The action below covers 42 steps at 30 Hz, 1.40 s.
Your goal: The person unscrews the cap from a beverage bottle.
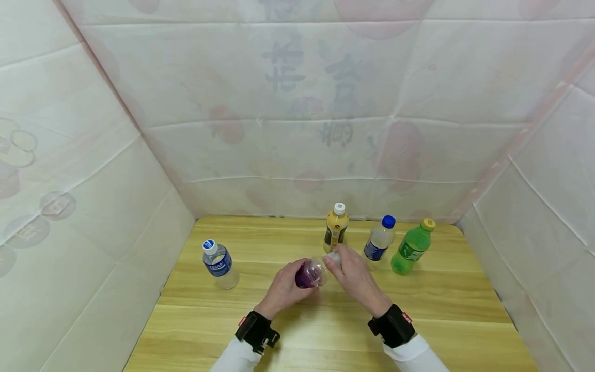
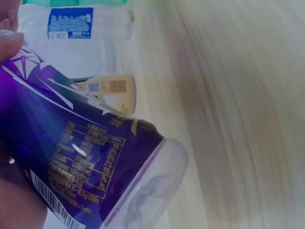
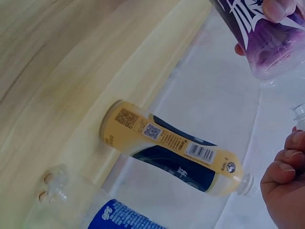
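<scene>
My left hand (image 1: pixel 284 288) grips a clear bottle with a purple label (image 1: pixel 305 275), tilted with its neck toward the right hand. Gold print and a barcode show on the label (image 2: pixel 86 167) in the left wrist view, the bottle's clear base angled down over the table. At the neck end, my right hand (image 1: pixel 357 276) pinches a whitish cap (image 1: pixel 335 258) between thumb and curled fingers. Part of the clear neck (image 3: pixel 299 109) shows beside those fingers in the right wrist view. The fingers cover much of the cap, so I cannot tell whether it is loose.
On the wooden table (image 1: pixel 223 330), a blue-labelled bottle with a white-and-blue cap (image 1: pixel 219 263) stands left. Behind the hands is a yellow bottle (image 1: pixel 337 226). Rightward stand a blue-capped bottle (image 1: pixel 378 242) and a green bottle (image 1: pixel 411 248). White sheeting (image 1: pixel 297 155) encloses the back and sides.
</scene>
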Each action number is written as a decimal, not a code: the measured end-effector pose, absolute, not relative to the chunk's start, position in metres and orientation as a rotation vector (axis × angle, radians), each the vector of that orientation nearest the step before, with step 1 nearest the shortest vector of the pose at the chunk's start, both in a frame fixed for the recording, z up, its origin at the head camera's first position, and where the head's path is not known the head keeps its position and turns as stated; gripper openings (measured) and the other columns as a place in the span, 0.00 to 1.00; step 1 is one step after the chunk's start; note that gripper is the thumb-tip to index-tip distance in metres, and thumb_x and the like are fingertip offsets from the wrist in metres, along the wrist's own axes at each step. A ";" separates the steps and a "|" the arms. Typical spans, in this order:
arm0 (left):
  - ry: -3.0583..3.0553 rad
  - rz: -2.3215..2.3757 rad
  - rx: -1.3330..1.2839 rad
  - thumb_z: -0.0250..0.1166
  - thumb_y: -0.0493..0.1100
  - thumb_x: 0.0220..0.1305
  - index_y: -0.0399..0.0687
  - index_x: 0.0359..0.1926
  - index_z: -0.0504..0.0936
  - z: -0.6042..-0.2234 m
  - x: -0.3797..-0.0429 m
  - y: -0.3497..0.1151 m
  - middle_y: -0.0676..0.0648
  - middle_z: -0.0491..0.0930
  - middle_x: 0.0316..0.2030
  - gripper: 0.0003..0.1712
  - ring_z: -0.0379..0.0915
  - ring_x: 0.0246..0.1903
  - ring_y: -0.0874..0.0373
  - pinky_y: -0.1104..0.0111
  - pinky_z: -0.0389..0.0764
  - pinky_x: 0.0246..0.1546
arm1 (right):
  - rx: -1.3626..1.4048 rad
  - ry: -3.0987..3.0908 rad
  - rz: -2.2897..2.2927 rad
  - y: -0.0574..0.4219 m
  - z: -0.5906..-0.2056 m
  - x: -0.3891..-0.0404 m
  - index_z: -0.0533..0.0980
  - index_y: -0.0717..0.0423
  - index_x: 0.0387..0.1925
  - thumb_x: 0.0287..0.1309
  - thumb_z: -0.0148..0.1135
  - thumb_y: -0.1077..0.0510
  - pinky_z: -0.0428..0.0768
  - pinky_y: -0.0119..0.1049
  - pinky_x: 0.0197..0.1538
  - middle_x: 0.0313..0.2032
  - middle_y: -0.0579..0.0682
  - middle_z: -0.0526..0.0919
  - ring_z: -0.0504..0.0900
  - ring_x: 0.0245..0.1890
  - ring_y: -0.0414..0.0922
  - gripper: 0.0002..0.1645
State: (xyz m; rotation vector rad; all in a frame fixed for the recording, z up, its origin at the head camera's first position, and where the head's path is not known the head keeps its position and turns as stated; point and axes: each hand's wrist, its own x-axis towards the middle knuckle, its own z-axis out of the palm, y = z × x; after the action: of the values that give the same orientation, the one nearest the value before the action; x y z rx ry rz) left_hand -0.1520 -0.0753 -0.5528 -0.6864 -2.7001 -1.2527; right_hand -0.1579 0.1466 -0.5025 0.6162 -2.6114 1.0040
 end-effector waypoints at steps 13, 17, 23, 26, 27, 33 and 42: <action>-2.702 -1.410 -0.671 0.82 0.45 0.50 0.40 0.63 0.78 -0.545 -0.154 -0.070 0.41 0.84 0.54 0.40 0.81 0.53 0.47 0.53 0.83 0.54 | 0.692 -2.569 0.972 0.153 -0.496 -0.161 0.76 0.57 0.42 0.74 0.60 0.48 0.72 0.30 0.28 0.30 0.43 0.74 0.71 0.28 0.38 0.15; -2.717 -1.439 -0.658 0.82 0.47 0.51 0.41 0.64 0.78 -0.543 -0.153 -0.068 0.41 0.84 0.53 0.40 0.81 0.51 0.47 0.55 0.83 0.52 | 0.717 -2.561 0.946 0.155 -0.494 -0.161 0.76 0.58 0.42 0.74 0.60 0.49 0.74 0.31 0.30 0.30 0.44 0.75 0.72 0.30 0.39 0.15; -2.738 -1.520 -0.655 0.80 0.48 0.51 0.41 0.64 0.78 -0.542 -0.150 -0.068 0.42 0.85 0.51 0.40 0.82 0.48 0.51 0.61 0.84 0.47 | 0.763 -2.570 0.927 0.157 -0.492 -0.161 0.77 0.58 0.45 0.75 0.58 0.47 0.75 0.33 0.32 0.34 0.45 0.77 0.74 0.33 0.40 0.17; -2.749 -1.583 -0.659 0.79 0.46 0.52 0.39 0.64 0.78 -0.543 -0.149 -0.069 0.42 0.85 0.50 0.39 0.82 0.46 0.52 0.64 0.83 0.45 | 0.823 -2.549 0.910 0.158 -0.491 -0.162 0.76 0.59 0.47 0.77 0.56 0.45 0.75 0.33 0.33 0.35 0.46 0.78 0.74 0.35 0.41 0.20; -2.750 -1.597 -0.661 0.79 0.46 0.53 0.39 0.64 0.78 -0.543 -0.149 -0.069 0.43 0.85 0.50 0.39 0.81 0.46 0.53 0.64 0.83 0.45 | 0.844 -2.539 0.906 0.159 -0.491 -0.162 0.76 0.59 0.47 0.77 0.55 0.44 0.75 0.34 0.33 0.35 0.46 0.77 0.74 0.35 0.41 0.21; -2.729 -1.608 -0.687 0.79 0.45 0.53 0.39 0.64 0.78 -0.545 -0.148 -0.069 0.42 0.85 0.49 0.38 0.82 0.46 0.52 0.63 0.84 0.46 | 0.908 -2.496 0.885 0.161 -0.491 -0.163 0.75 0.59 0.47 0.78 0.52 0.41 0.73 0.33 0.32 0.35 0.45 0.76 0.73 0.35 0.41 0.24; -2.727 -1.641 -0.654 0.79 0.44 0.52 0.39 0.64 0.77 -0.548 -0.148 -0.069 0.42 0.85 0.50 0.39 0.82 0.47 0.51 0.62 0.84 0.46 | 0.967 -2.511 0.870 0.162 -0.492 -0.163 0.75 0.61 0.52 0.78 0.54 0.45 0.75 0.33 0.34 0.39 0.48 0.78 0.74 0.38 0.42 0.22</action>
State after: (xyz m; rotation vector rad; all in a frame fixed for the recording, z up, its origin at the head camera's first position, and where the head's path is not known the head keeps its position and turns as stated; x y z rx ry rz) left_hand -0.1483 -0.0691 -0.5477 -0.6541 -2.7271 -1.6408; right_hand -0.1634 0.1621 -0.4917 0.9671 -2.5115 0.8703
